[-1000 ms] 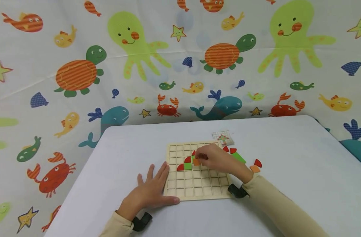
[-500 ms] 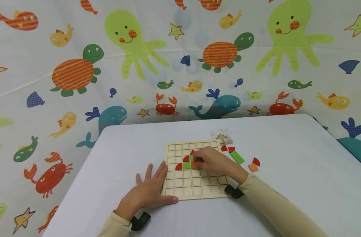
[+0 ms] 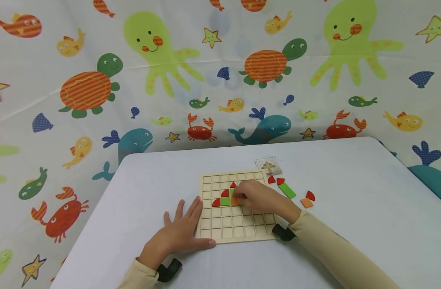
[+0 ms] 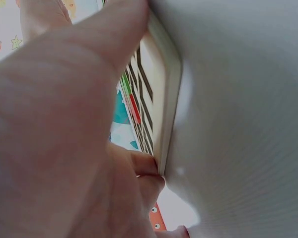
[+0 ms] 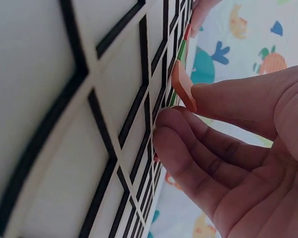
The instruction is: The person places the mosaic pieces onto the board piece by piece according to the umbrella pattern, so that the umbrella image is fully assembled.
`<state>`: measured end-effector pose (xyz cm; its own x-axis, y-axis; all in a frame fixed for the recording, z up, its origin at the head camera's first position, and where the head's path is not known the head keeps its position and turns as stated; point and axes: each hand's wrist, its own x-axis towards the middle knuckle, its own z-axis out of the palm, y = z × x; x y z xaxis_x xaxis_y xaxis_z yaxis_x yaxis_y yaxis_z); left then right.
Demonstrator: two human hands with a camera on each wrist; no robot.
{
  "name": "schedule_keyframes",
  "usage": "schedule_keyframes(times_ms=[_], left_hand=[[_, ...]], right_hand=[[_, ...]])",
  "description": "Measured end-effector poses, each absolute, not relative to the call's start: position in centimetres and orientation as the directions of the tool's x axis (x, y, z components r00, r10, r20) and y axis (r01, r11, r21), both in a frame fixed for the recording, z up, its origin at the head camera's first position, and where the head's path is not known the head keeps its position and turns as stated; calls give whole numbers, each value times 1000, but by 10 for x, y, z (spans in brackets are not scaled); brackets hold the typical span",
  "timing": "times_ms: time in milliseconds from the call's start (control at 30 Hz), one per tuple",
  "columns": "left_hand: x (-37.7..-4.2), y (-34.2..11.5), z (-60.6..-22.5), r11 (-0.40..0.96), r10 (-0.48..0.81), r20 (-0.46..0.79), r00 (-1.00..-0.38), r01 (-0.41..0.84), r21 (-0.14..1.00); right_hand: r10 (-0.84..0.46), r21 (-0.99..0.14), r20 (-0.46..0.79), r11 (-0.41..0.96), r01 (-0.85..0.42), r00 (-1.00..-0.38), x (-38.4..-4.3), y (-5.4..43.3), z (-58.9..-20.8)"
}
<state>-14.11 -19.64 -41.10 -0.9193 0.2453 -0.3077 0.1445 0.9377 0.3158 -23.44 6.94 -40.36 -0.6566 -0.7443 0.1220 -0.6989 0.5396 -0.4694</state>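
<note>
A wooden grid board [image 3: 220,224] lies on the white table. My left hand [image 3: 180,235] rests at its left edge and near corner, fingers spread and straight. Over the middle of the board, my right hand [image 3: 260,196] pinches an orange square tile [image 5: 183,85]. That tile sits at the cell right of a green square tile [image 3: 225,201] and looks tilted in the right wrist view. Red quarter-circle tiles [image 3: 216,202], a red triangle tile [image 3: 233,185] and another green tile [image 3: 231,192] lie in cells around it. My right fingers partly hide that green tile.
A small pattern card [image 3: 268,165] lies behind the board. To the right are loose tiles: a green rectangle [image 3: 287,190], an orange square [image 3: 307,202] and several red pieces [image 3: 311,195]. A printed sea-animal curtain [image 3: 191,80] hangs behind the table.
My right hand has brought the orange tile down to the cell beside the green one, and its fingers still stay there. The left hand keeps its place on the board.
</note>
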Motion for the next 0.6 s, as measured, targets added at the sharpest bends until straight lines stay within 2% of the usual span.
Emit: schedule_keyframes(times_ms=[367,600], left_hand=[[-143,-197,-413,936,257,-293,-921,162,311],[-144,-198,-414,938,261,-294,-920,170,302]], right_hand=[[-769,-442,103,532,-722,-630,-236,68,-406],[-768,-452,73,544,-707,-637,-237,67,-406]])
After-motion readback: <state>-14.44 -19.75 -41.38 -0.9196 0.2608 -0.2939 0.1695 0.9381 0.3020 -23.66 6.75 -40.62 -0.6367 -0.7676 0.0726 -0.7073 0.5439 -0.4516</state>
